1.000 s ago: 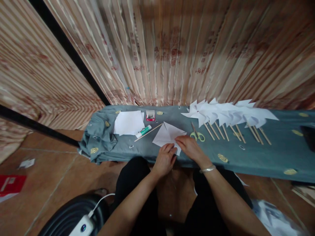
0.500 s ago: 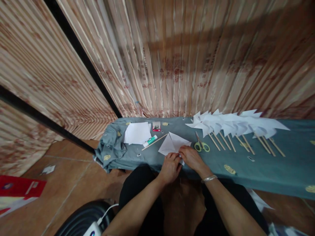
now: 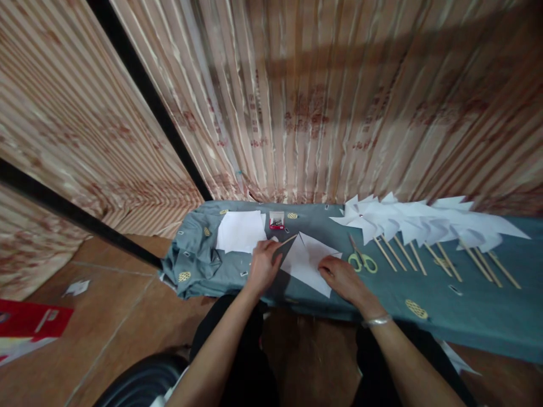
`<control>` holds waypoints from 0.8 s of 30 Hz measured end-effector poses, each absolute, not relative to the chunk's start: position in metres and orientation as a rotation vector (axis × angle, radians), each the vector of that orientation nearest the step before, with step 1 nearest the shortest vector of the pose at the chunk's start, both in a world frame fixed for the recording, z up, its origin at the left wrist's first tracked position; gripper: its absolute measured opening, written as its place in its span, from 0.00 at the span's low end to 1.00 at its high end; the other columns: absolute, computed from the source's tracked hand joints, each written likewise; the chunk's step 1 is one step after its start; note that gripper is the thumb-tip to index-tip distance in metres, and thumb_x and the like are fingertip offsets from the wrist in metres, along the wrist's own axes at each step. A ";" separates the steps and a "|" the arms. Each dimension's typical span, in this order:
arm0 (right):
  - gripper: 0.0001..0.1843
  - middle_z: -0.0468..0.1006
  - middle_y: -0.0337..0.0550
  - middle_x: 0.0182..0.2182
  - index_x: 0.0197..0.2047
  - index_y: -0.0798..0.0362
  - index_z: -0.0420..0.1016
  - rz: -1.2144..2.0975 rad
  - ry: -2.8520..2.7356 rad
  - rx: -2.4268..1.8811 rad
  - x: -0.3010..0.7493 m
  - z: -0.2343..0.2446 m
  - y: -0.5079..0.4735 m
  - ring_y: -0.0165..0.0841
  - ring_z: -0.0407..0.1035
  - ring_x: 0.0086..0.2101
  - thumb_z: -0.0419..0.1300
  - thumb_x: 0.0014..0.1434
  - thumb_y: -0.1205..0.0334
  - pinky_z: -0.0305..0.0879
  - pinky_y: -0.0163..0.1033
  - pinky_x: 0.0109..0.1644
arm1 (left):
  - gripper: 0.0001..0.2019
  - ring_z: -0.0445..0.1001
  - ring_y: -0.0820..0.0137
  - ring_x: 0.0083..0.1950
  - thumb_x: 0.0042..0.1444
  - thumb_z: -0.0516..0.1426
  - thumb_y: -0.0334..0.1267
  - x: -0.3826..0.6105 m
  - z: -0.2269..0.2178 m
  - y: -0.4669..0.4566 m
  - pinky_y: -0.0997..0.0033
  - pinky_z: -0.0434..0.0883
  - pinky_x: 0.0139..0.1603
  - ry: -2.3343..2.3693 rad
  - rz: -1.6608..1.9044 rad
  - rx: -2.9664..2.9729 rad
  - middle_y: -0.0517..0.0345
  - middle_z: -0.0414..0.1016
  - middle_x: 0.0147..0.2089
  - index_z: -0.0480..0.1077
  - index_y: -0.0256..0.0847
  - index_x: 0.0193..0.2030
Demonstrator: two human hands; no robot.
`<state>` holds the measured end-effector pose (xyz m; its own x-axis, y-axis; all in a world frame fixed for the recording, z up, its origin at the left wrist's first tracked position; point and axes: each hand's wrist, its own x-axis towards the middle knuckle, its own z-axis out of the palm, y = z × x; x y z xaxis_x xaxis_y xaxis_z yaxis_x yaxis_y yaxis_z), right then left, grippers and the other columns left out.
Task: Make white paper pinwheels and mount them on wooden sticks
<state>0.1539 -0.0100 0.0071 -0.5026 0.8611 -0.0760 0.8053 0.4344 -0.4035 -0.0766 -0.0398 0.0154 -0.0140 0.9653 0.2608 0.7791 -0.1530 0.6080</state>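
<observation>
A white square of paper (image 3: 309, 261) with cut or crease lines running in from its corners lies in front of me. My right hand (image 3: 340, 277) pinches it at the right edge. Reaching left of it, my left hand (image 3: 263, 265) has its fingers curled over the glue stick (image 3: 275, 239), which is mostly covered, with just a pale end showing. A thin wooden stick (image 3: 290, 239) runs from under those fingers to the paper's top corner. Scissors with green handles (image 3: 362, 263) lie right of my right hand.
A stack of white paper (image 3: 240, 230) and a small red box of metal bits (image 3: 277, 220) sit at the back left. Several overlapping paper pinwheels (image 3: 407, 220) on wooden sticks lie along the right. A patterned green cloth (image 3: 373, 299) covers the table; a curtain (image 3: 305, 113) hangs behind.
My left hand has left the paper's near edge and moved left onto the glue stick. The paper lies flatter, its near corner now spread out. The view has shifted slightly left.
</observation>
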 end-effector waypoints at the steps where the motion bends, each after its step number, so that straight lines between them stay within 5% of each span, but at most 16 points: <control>1: 0.15 0.79 0.48 0.38 0.35 0.55 0.78 0.608 -2.527 -1.484 0.154 0.007 -0.010 0.36 0.73 0.41 0.49 0.62 0.70 0.62 0.36 0.45 | 0.14 0.67 0.55 0.57 0.56 0.56 0.31 -0.089 0.017 -0.033 0.54 0.64 0.60 1.922 0.925 1.916 0.46 0.75 0.53 0.74 0.42 0.49; 9: 0.15 0.79 0.49 0.39 0.36 0.56 0.77 0.582 -2.547 -1.474 0.155 0.006 -0.010 0.37 0.73 0.43 0.49 0.63 0.70 0.62 0.38 0.47 | 0.08 0.72 0.55 0.50 0.45 0.63 0.27 -0.117 0.013 -0.008 0.59 0.65 0.57 1.956 0.842 1.733 0.51 0.76 0.36 0.76 0.45 0.31; 15: 0.15 0.80 0.51 0.42 0.38 0.55 0.77 0.567 -2.356 -1.439 0.151 0.008 -0.016 0.40 0.74 0.44 0.48 0.65 0.67 0.66 0.41 0.49 | 0.08 0.74 0.59 0.46 0.49 0.63 0.32 -0.102 0.023 -0.012 0.62 0.68 0.53 1.883 1.078 1.564 0.53 0.79 0.40 0.78 0.46 0.38; 19: 0.13 0.81 0.49 0.44 0.42 0.52 0.78 0.833 -1.918 -1.312 0.143 0.011 -0.020 0.37 0.76 0.40 0.53 0.63 0.59 0.70 0.40 0.47 | 0.12 0.75 0.66 0.37 0.45 0.67 0.40 -0.061 0.031 -0.013 0.66 0.71 0.44 1.296 1.373 0.975 0.55 0.80 0.36 0.78 0.41 0.38; 24: 0.24 0.82 0.48 0.43 0.47 0.52 0.77 1.404 -1.441 -1.122 0.141 0.012 -0.016 0.37 0.76 0.40 0.59 0.57 0.43 0.73 0.41 0.42 | 0.16 0.76 0.70 0.35 0.37 0.71 0.39 -0.018 0.033 -0.014 0.67 0.73 0.43 0.970 1.352 0.662 0.57 0.80 0.34 0.78 0.38 0.35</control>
<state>0.1408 -0.0158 0.0117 -0.2731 0.9615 -0.0303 0.0551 -0.0158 -0.9984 -0.0180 -0.0141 0.0330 -0.0515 0.9807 -0.1886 -0.4930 0.1392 0.8588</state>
